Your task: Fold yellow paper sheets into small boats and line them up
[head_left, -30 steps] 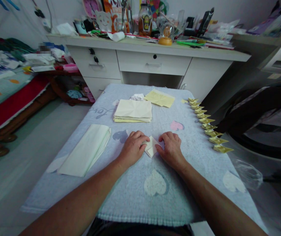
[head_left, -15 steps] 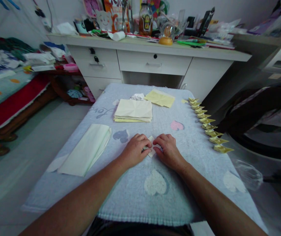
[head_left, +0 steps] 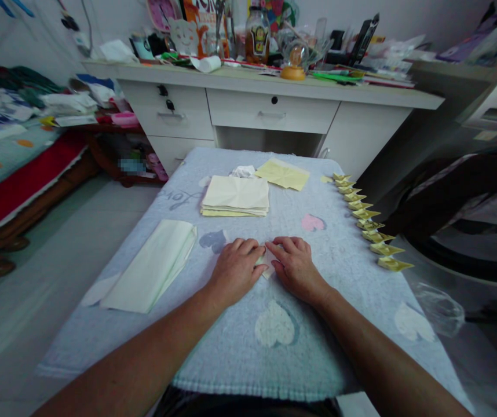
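Observation:
A small piece of folded pale paper (head_left: 267,273) lies on the cloth-covered table (head_left: 231,353), mostly hidden by my fingers. From the left, my left hand (head_left: 237,267) pinches its edge with thumb and fingertips. My right hand (head_left: 295,264) grips the opposite side, its index finger reaching across the paper's top. Beyond the hands sits a stack of creased cream sheets (head_left: 236,194). A loose yellow sheet (head_left: 284,174) and a crumpled white paper (head_left: 243,171) lie behind it. To the left is a folded bundle of pale green paper (head_left: 150,269).
Several folded yellow paper boats (head_left: 376,236) line the table's right edge. A cluttered white desk (head_left: 274,87) stands behind, with a jar (head_left: 258,37) on it. A front-loading washing machine (head_left: 483,197) is on the right, a bed (head_left: 18,168) on the left.
My right index finger has moved left over the paper, towards my left fingertips. My left hand has shifted slightly. More of the small paper is covered now.

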`<state>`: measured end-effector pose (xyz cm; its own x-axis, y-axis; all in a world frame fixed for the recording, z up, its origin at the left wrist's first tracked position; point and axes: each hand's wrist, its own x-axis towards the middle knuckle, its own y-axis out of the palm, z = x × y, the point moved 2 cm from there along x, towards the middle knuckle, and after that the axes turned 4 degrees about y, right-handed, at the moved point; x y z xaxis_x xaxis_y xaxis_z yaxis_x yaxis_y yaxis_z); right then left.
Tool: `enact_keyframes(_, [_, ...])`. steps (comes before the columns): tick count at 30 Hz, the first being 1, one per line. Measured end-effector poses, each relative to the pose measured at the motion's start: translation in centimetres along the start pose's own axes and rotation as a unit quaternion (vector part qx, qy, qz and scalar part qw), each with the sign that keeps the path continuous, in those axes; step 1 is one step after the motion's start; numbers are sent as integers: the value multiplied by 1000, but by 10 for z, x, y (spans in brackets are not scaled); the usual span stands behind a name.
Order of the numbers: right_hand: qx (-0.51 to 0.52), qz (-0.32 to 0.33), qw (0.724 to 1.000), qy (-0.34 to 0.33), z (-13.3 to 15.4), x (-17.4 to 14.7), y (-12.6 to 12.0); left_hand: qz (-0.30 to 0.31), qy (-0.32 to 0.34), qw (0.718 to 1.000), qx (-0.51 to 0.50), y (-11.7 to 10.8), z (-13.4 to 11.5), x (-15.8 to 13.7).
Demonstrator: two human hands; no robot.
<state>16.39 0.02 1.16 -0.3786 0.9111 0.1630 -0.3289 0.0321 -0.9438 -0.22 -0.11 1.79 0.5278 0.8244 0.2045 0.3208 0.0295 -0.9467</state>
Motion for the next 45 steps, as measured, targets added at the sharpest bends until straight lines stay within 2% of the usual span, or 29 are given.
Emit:
enact_keyframes(11, [-35,14,999,-5,3,-2,0,19,-3,998,54,2,-5,0])
enact_keyframes(18, [-3,-14,999,-37,-4,-5,-3,25,-5,999,47,-2,-5,0])
enact_keyframes(26, [50,-8,996,-76,-3,-10,-13,25,-6,999,32,-3,-3,0])
enact_keyframes(31, [35,-11,999,-36,-6,-6,-8,21,-5,999,30,-1,-2,0])
enact_keyframes(38, [-35,27,999,5,-3,2,-2,28,-2,999,34,2,1,-1])
enact_keyframes(45, [-28,43,998,35,-13,3,-1,36,-3,999,35,1,1,-1])
